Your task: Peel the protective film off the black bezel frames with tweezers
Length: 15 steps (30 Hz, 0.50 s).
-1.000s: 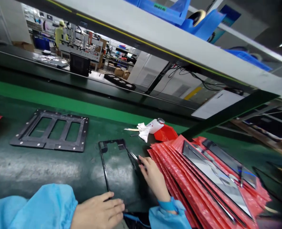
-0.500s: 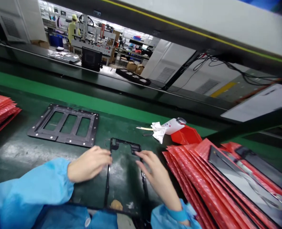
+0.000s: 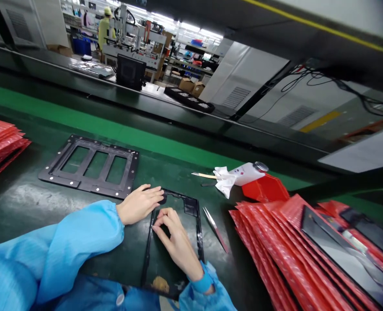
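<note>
A thin black phone frame (image 3: 196, 224) lies on the dark green bench in front of me. My left hand (image 3: 139, 203) rests on its upper left corner, fingers stretched flat and together. My right hand (image 3: 173, 235) lies over the middle of the frame, its fingertips bent and pinched near the left rail; what they pinch is too small to see. Metal tweezers (image 3: 215, 222) lie on the bench just right of the frame, untouched. Both my arms wear light blue sleeves.
A black fixture plate (image 3: 90, 166) with three windows sits at the upper left. Red bubble pouches (image 3: 275, 242) holding dark panels fan out on the right, with more red pouches (image 3: 0, 140) at the far left. A white bottle (image 3: 246, 174), crumpled wipe and red tray (image 3: 265, 188) stand behind.
My left hand moved up from the bench's front edge onto the frame's top left corner. My right hand went from the frame's right rail to its middle. The tweezers now lie free beside the frame.
</note>
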Each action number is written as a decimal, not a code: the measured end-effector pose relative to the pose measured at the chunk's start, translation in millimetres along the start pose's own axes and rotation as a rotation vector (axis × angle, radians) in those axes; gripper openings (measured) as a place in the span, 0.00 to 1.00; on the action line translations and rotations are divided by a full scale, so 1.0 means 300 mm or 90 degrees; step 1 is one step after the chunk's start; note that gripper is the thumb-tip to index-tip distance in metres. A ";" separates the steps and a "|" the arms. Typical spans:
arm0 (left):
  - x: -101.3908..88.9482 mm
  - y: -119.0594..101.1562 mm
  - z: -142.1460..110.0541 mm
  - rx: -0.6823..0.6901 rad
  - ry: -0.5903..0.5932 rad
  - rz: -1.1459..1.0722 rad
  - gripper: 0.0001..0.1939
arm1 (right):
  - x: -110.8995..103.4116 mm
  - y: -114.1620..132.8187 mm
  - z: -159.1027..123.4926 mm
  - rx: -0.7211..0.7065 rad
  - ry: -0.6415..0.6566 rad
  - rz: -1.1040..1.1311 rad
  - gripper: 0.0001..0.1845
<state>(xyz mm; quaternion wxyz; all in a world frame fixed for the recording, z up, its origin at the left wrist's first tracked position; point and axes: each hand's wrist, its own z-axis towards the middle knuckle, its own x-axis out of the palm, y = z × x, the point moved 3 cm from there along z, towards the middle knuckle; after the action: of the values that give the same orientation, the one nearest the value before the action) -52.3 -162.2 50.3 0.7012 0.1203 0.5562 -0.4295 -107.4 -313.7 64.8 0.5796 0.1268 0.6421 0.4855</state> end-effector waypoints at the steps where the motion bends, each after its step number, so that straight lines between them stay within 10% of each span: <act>1: 0.000 0.002 0.000 0.002 0.002 -0.001 0.17 | -0.001 0.001 -0.001 0.001 -0.008 0.023 0.06; 15: 0.011 0.021 0.002 -0.016 0.019 -0.040 0.16 | -0.049 0.044 -0.082 0.078 -0.091 0.298 0.11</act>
<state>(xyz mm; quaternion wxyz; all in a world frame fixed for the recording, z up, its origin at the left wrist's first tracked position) -47.3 -160.2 45.7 0.6804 0.1006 0.5754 -0.4427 -129.6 -329.5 80.7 0.4869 0.3408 0.5806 0.5565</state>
